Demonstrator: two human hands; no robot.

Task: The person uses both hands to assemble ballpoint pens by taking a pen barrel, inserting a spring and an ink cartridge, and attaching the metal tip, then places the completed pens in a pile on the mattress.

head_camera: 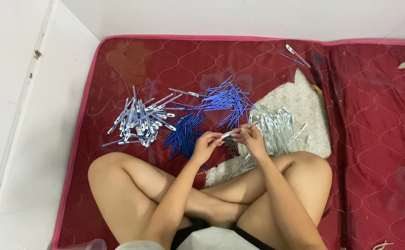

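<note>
Head view: sat cross-legged on red quilted mattress (360,139), knees near its front edge. Left hand (205,146) & right hand (251,138) met just above the crossed legs, roughly mid-mattress, fingers of both pinched on one pale pen barrel (227,134) held between them, approx. level, each hand gripping an end. Small dark heap of tiny parts (231,147) lay just under the hands; too small to tell what exactly.

Heap of clear pen barrels (281,129) sat just right of right hand, on a worn pale patch (299,99) where cover was torn. Bundle of dark blue caps/sticks (184,134) lay just left of left hand. Fan of thin blue refills (225,99) lay beyond hands, twd back edge. Pile of finished blue-and-white pens (140,121) lay further left, nearer left edge. Couple of stray pens (297,55) near back edge, right of centre. White floor (26,139) along mattress's left edge.
</note>
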